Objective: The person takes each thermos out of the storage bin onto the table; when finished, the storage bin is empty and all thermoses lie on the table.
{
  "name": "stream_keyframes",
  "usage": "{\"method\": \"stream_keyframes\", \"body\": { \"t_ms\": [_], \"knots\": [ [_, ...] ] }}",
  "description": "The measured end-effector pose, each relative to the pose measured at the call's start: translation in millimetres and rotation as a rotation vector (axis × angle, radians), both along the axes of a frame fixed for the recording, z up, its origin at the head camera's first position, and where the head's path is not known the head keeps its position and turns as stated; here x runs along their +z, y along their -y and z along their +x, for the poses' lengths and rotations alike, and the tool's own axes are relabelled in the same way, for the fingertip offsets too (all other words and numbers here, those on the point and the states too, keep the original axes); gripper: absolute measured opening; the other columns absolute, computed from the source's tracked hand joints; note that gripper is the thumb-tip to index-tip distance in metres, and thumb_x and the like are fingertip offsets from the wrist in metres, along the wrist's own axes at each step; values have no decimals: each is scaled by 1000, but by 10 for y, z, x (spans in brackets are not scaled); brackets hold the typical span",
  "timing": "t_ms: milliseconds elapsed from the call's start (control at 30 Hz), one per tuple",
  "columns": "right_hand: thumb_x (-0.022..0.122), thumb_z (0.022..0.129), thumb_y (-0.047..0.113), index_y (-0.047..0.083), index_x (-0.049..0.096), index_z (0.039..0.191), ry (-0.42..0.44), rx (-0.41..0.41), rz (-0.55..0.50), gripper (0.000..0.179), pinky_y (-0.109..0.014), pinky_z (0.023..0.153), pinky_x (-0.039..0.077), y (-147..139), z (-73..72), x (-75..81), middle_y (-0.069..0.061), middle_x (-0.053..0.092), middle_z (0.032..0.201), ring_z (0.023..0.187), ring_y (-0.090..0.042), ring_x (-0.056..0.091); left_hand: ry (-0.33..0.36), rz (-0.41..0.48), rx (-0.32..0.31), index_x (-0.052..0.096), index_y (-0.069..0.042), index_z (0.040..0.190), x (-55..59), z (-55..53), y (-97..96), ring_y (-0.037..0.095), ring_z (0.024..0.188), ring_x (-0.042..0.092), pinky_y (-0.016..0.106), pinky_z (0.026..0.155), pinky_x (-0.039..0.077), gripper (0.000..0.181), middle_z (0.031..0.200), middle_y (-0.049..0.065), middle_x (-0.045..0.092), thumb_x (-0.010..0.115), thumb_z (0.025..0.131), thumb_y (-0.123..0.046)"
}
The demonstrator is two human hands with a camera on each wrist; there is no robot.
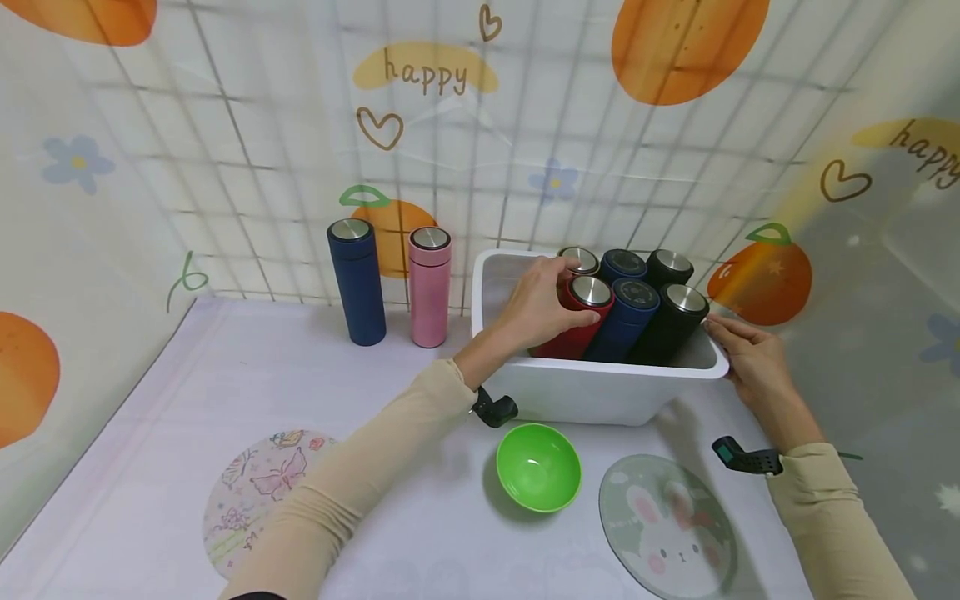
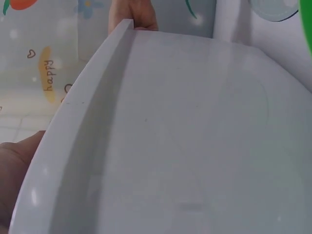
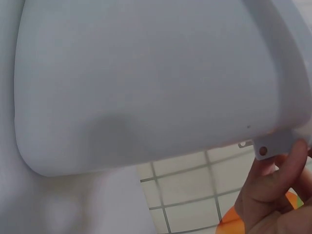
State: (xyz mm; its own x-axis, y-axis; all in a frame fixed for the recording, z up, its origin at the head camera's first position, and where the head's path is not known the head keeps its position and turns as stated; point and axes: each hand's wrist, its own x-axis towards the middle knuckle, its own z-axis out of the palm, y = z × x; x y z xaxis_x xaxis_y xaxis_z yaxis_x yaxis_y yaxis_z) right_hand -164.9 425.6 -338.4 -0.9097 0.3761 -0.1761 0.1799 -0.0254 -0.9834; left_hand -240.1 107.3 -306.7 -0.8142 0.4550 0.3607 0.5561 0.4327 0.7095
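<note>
Nearest on the worktop (image 1: 285, 367), I see the rabbit mat (image 1: 678, 533) towards the right edge and the butterfly mat (image 1: 251, 492) towards the left, the green bowl (image 1: 538, 471) between them. Beyond, towards the far right corner, stands the white bin (image 1: 585, 398). My right grip (image 1: 759, 368) pinches its right end; I should brace there without lifting. My left grip (image 1: 536, 310) curls round the top of the red bottle (image 1: 572, 342), inside the bin, leftmost in the near row. Even pressure and a straight vertical line should spare the dark blue bottle (image 1: 624, 323) just beside it and the silver-capped bottle (image 1: 580, 258) behind. Near the far edge stand a navy bottle (image 1: 358, 287) and a pink bottle (image 1: 430, 292).
</note>
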Motion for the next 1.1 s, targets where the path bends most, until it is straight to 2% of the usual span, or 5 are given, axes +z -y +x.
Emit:
{"method": "stream_keyframes", "body": {
  "t_ms": [133,267,533,933,1100],
  "knots": [
    [81,79,39,23,71,127,3,0,-8,51,-22,69,58,14,4,6,7,55,112,84,-6,63,17,-35,12,58,-10,137,14,16,14,19,111,51,28,89,46,71,122,6,55,86,78,-36],
    [81,80,39,24,71,128,1,6,-10,51,-21,70,57,21,8,5,8,55,113,87,-7,62,48,-6,-9,60,-10,131,-7,19,38,18,114,52,29,91,46,65,126,5,55,86,78,-36],
    [80,84,32,26,77,116,-39,28,-46,32,-22,63,57,5,-5,15,6,55,110,80,-6,62,130,41,-76,47,-12,130,-36,17,76,14,102,58,25,81,49,69,119,3,60,86,76,-32],
    [81,81,36,25,75,121,-8,19,-29,42,-21,67,57,-14,8,27,7,57,111,84,-8,60,112,-3,-121,48,-9,135,-31,28,105,15,103,59,23,83,49,71,118,5,64,87,77,-23],
    [81,83,34,26,78,114,-12,29,-21,33,-22,63,56,-11,9,6,6,59,108,80,-9,60,105,-1,-113,49,-8,134,-63,29,135,15,105,59,23,85,49,70,118,5,63,87,78,-22]
  ]
}}
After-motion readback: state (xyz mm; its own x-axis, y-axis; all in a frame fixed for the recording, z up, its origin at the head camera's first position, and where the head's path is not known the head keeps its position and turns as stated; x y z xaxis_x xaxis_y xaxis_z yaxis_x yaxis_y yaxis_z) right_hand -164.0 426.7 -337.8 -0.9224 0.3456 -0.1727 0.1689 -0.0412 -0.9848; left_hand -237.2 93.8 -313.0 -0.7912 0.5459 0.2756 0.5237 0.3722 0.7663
